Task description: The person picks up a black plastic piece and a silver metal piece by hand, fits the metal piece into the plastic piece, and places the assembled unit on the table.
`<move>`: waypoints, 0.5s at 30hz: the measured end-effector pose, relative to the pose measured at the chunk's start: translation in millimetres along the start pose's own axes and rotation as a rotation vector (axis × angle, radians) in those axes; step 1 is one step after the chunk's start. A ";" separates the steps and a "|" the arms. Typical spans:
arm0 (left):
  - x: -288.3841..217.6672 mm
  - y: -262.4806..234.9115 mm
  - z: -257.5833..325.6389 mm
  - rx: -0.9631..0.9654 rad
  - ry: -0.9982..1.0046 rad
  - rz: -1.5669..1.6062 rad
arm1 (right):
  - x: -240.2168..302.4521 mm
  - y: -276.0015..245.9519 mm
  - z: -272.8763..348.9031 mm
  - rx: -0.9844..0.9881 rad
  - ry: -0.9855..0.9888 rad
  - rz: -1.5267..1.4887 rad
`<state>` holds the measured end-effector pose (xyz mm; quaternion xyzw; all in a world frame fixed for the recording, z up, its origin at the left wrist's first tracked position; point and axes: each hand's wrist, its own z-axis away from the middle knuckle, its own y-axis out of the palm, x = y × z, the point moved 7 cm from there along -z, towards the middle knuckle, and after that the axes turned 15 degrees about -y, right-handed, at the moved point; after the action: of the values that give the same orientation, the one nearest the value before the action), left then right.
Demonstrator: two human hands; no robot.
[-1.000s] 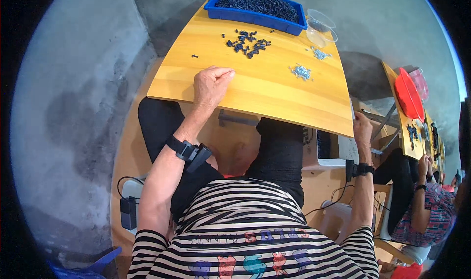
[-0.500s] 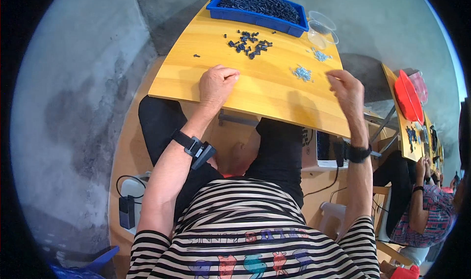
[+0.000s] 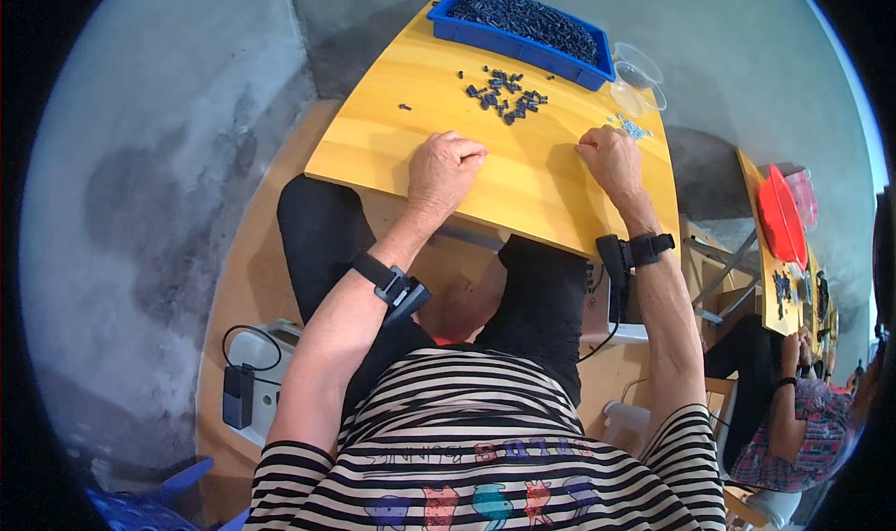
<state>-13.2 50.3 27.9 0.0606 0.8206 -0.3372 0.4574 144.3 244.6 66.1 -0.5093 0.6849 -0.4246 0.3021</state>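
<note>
Poised near dark pieces [image 3: 492, 100], seemingly light, stiff, best pinched midway, with left hand [image 3: 446, 169] and right hand [image 3: 613, 158] curled closed, perhaps empty, impossible to tell.

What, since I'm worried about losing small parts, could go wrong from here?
The right hand appears right beside the small pale pieces, so a careless move might scatter them. A lone black piece lies apart from the black pile, beyond the left hand, and could be overlooked or swept away. The clear containers sit near the far right corner of the table; a bump might knock them off.
</note>
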 end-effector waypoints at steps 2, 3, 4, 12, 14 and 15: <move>0.9 2.0 -0.4 0.010 -0.007 -0.003 | 3.5 4.2 0.7 0.014 -0.044 0.005; 2.5 2.2 -0.6 0.004 -0.006 -0.007 | 3.4 6.1 0.8 0.010 -0.049 0.003; 3.4 2.1 -0.7 0.000 0.006 -0.005 | 4.4 8.3 0.6 0.010 -0.067 0.000; 4.0 4.6 -8.3 0.094 -0.081 0.041 | 5.3 18.2 -2.7 0.020 -0.112 0.009; 4.2 5.3 -10.2 0.103 -0.104 -0.009 | 11.1 18.2 -3.9 0.002 -0.179 0.039; 3.5 5.5 -12.4 0.105 -0.106 -0.009 | 12.9 18.5 -3.8 0.003 -0.177 0.039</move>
<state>-21.8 61.3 26.8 0.0628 0.7767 -0.3846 0.4948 129.0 235.6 51.6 -0.5311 0.6644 -0.3731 0.3706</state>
